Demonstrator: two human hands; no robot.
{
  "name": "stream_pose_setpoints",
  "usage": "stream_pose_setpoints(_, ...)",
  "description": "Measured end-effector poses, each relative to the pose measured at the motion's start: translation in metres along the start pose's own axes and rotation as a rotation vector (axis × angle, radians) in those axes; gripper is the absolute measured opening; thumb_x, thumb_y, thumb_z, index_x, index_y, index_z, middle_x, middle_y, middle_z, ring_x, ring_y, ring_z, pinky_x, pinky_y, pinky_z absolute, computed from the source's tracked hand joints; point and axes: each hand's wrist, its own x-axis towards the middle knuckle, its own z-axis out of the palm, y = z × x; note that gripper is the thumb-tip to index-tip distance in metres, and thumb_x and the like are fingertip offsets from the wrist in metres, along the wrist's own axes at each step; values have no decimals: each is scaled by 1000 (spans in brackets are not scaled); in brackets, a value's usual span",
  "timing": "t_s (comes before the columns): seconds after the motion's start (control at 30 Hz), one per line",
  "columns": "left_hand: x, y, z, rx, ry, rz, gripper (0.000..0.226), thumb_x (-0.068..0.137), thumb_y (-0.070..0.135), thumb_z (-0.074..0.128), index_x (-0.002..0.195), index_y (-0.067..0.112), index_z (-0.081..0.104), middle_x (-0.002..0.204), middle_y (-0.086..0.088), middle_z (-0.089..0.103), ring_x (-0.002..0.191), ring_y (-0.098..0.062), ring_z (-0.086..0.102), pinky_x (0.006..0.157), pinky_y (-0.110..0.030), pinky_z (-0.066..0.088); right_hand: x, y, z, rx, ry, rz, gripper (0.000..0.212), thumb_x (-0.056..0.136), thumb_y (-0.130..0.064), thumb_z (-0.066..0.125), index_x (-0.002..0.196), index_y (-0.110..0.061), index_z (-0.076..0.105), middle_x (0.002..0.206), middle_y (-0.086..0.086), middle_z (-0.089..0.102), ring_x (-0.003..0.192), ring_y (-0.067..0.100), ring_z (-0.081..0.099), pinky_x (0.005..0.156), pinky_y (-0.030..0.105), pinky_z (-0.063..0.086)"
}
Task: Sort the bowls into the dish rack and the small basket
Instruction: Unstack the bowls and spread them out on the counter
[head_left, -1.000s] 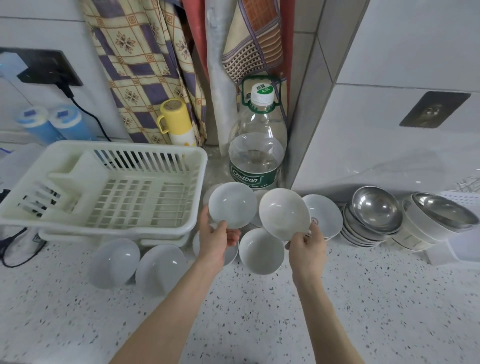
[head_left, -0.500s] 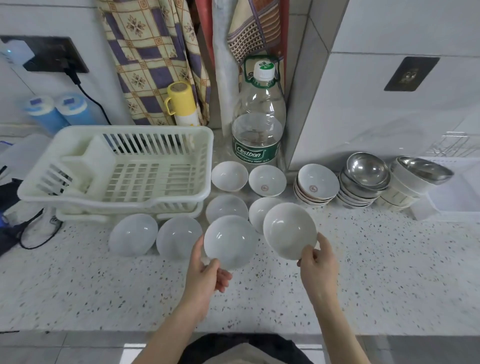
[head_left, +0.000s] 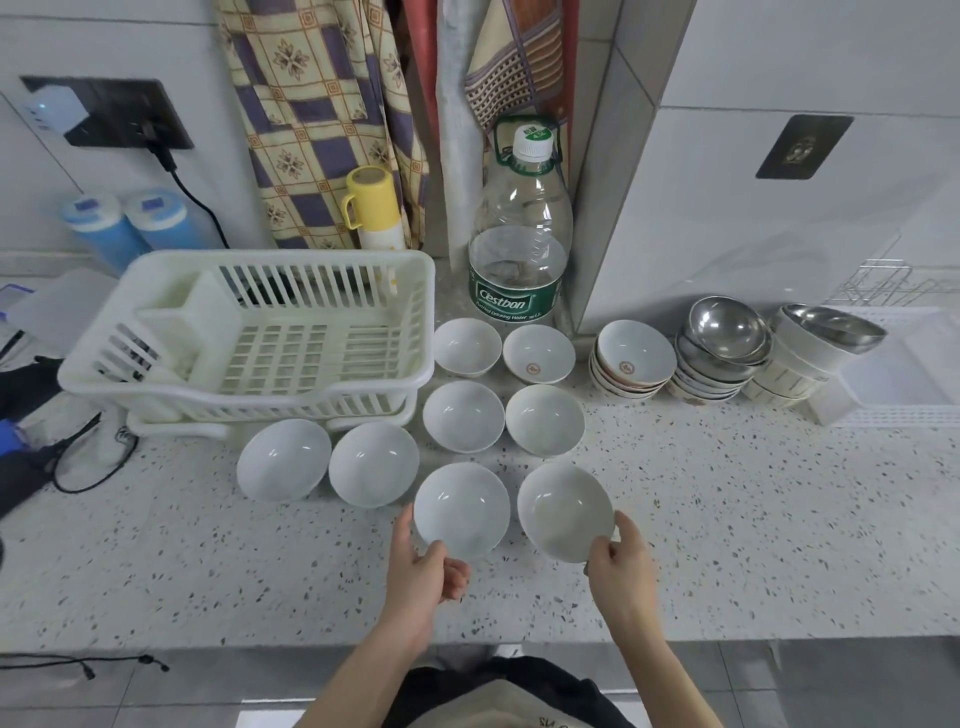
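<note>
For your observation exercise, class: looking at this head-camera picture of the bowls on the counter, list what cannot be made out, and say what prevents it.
- Small basket, head view: cut off by the right edge.
- Bowl stacks: counts unclear, lower bowls nested.
- Left hand and right hand: fingers under the held bowls hidden.
- Dish rack tray: hidden underneath.

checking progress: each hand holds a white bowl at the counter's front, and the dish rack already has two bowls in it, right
Not quite. The head view shows the dish rack with no bowls in it. The rest holds: the left hand and the right hand each hold a white bowl at the counter's front.
</note>
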Motion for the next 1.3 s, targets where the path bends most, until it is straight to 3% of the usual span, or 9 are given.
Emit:
stream_pose_setpoints(0.27,6,0,2,-15,-2,-24,72,93,-6,41,147,41,31,58,-14,67,42,-13,52,42,-23,44,3,0,4,-5,-7,-5,50,97,-10,36,147,-14,36,77,10,66,71,23,60,62,35,48)
stream_pose_setpoints(0.53,7,1,3,-13,-21,-34,74,92,-6,45,147,42,28,59,-12,69,44,-11,55,44,-24,46,8,4,8,-27,1,-3,48,96,-9,36,144,-15,39,70,9,63,62,21,57,55,32,44)
stream_pose_setpoints(0.67,8,0,2,-14,-23,-34,73,93,-5,45,147,41,29,62,-14,70,44,-12,56,43,-23,46,8,5,11,-32,-1,-5,47,97,-8,36,144,-13,38,77,11,65,72,25,60,63,39,49)
stream_pose_setpoints(0.93,10,0,1,-20,-12,-21,71,93,-5,46,148,38,32,62,-15,69,44,-12,56,43,-23,47,8,4,16,-12,-11,21,49,97,-8,36,146,-13,36,96,13,67,85,25,62,64,36,50)
stream_pose_setpoints(1.1,11,3,1,-7,-8,-14,70,94,-3,48,146,42,33,64,-15,69,45,-13,56,44,-24,48,8,5,20,-10,-6,26,45,98,-9,38,143,-12,37,75,8,64,67,18,61,52,29,45)
stream_pose_setpoints(1.3,10,4,4,-2,2,-9,71,94,-3,47,144,45,34,66,-16,69,47,-14,56,45,-25,48,9,8,24,20,-5,38,41,99,-13,40,140,-14,38,75,6,66,68,18,63,50,30,46)
